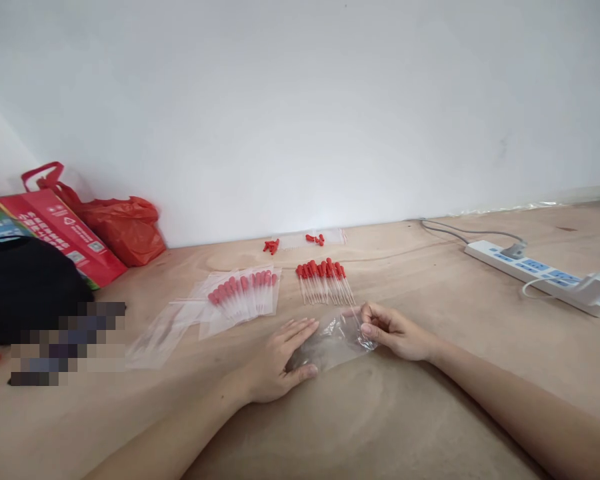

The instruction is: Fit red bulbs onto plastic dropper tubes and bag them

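Observation:
A clear plastic bag (334, 341) lies crinkled on the wooden table in front of me. My left hand (289, 357) rests on its left part, fingers stretched out and thumb apart. At the bag's right end, my right hand (393, 331) is closed in a pinch on the plastic; whether a thin tube is also between the fingertips I cannot tell. Just beyond the bag, several droppers with red bulbs (323, 270) and thin clear stems lie in a row. To their left are more red-bulbed droppers (243, 285) on or in overlapping clear zip bags (215, 327).
Loose red rubber bulbs (271, 247) lie near the wall, with others on a small zip bag (335, 236). A white power strip (540, 273) with a grey cable is at right. Red bags (125, 227) and a black item (30, 287) stand at left, beside a pixelated patch.

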{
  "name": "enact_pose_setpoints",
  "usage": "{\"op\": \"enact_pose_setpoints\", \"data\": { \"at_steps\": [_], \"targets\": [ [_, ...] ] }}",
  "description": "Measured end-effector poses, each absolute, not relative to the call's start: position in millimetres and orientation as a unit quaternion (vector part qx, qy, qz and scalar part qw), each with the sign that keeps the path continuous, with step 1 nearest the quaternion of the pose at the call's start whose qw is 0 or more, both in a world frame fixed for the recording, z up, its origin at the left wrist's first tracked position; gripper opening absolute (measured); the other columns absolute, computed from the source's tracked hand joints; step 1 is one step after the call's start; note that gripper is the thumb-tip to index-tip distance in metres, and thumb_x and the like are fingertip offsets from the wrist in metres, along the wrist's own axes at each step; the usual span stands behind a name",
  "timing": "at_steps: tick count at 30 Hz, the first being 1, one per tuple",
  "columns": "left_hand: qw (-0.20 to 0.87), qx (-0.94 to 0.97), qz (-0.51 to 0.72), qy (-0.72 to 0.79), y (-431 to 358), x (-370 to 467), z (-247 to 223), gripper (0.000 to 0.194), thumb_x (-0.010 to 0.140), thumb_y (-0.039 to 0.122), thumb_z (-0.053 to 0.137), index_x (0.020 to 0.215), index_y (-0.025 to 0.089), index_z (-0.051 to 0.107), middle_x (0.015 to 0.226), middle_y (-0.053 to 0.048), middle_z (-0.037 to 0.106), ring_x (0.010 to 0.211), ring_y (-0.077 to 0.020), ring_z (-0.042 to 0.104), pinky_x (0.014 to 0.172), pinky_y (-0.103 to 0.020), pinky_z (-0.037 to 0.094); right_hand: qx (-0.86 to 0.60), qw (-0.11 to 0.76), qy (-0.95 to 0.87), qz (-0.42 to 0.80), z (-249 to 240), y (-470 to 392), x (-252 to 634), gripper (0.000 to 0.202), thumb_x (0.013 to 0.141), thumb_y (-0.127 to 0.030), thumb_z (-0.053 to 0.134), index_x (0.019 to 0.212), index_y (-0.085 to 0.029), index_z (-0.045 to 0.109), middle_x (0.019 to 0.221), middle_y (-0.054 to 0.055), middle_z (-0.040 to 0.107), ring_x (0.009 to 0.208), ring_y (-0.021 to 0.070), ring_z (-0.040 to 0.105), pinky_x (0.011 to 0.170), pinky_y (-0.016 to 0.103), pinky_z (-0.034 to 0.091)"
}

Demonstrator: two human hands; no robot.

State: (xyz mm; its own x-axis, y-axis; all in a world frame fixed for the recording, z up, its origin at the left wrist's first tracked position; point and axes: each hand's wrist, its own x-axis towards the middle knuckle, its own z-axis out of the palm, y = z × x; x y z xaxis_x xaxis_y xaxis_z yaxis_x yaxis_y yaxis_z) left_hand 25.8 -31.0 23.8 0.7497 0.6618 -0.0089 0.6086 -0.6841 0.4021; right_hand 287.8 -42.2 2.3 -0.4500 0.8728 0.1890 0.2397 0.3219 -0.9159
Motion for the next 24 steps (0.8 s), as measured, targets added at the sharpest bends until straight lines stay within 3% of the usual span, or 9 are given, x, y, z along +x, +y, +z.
{"op": "enact_pose_setpoints", "data": {
  "at_steps": [2, 5, 9, 12, 14, 20, 24],
  "targets": [
    [0.19, 0.916, 0.076, 0.346, -31, 26, 23, 0.058, 0.083, 0.043, 0.046, 0.133, 0.023, 0.027, 0.138, -0.006, 0.033, 0.128, -0.023, 0.027, 0.105, -0.043, 0.023, -0.427, 0.394, -0.703, 0.41, -2, -31, 288, 0.036, 0.076, -0.052, 0.048, 0.064, -0.019, 0.041, 0.062, 0.0, 0.051, 0.06, 0.0123, 0.051, 0.056, 0.024, 0.039],
    [0.195, 0.914, 0.087, 0.344, -30, 27, 22, 0.052, 0.081, 0.042, 0.048, 0.128, 0.022, 0.033, 0.136, -0.005, 0.037, 0.127, -0.0227, 0.028, 0.105, -0.043, 0.024, -0.512, 0.477, -0.642, 0.312, -4, 3, 287, 0.036, 0.074, -0.051, 0.05, 0.061, -0.018, 0.045, 0.055, -0.003, 0.046, 0.051, 0.0092, 0.043, 0.05, 0.022, 0.035],
    [0.198, 0.917, 0.096, 0.332, -28, 27, 19, 0.049, 0.081, 0.042, 0.048, 0.124, 0.021, 0.037, 0.136, -0.006, 0.037, 0.127, -0.0217, 0.029, 0.106, -0.043, 0.022, -0.607, 0.449, -0.617, 0.22, 0, 63, 280, 0.028, 0.071, -0.042, 0.055, 0.077, -0.016, 0.062, 0.065, 0.002, 0.057, 0.06, 0.0133, 0.051, 0.059, 0.026, 0.04],
    [0.194, 0.923, 0.092, 0.321, -26, 25, 16, 0.048, 0.081, 0.043, 0.048, 0.123, 0.02, 0.039, 0.137, -0.007, 0.034, 0.127, -0.0217, 0.028, 0.106, -0.042, 0.022, -0.635, 0.439, -0.608, 0.188, 1, 98, 271, 0.03, 0.069, -0.038, 0.056, 0.086, -0.014, 0.065, 0.091, 0.01, 0.061, 0.083, 0.0183, 0.056, 0.077, 0.029, 0.04],
    [0.193, 0.923, 0.091, 0.321, -26, 24, 15, 0.049, 0.081, 0.044, 0.048, 0.123, 0.02, 0.041, 0.138, -0.008, 0.033, 0.127, -0.0226, 0.028, 0.106, -0.043, 0.023, -0.634, 0.438, -0.607, 0.192, 0, 112, 266, 0.03, 0.069, -0.038, 0.057, 0.084, -0.014, 0.066, 0.098, 0.012, 0.06, 0.091, 0.0208, 0.055, 0.082, 0.03, 0.038],
    [0.192, 0.919, 0.094, 0.331, -29, 24, 14, 0.052, 0.08, 0.047, 0.049, 0.124, 0.02, 0.042, 0.137, -0.008, 0.034, 0.128, -0.0234, 0.027, 0.105, -0.043, 0.025, -0.626, 0.436, -0.595, 0.253, -6, 130, 261, 0.02, 0.064, -0.036, 0.062, 0.06, -0.016, 0.063, 0.066, 0.005, 0.063, 0.071, 0.0189, 0.057, 0.07, 0.03, 0.04],
    [0.196, 0.918, 0.101, 0.331, -29, 24, 13, 0.052, 0.08, 0.047, 0.049, 0.125, 0.022, 0.042, 0.138, -0.007, 0.034, 0.128, -0.0235, 0.027, 0.105, -0.043, 0.024, -0.593, 0.462, -0.573, 0.328, 0, 128, 262, 0.024, 0.068, -0.039, 0.057, 0.06, -0.016, 0.056, 0.06, 0.003, 0.061, 0.055, 0.0121, 0.052, 0.056, 0.025, 0.041]
  ]
}}
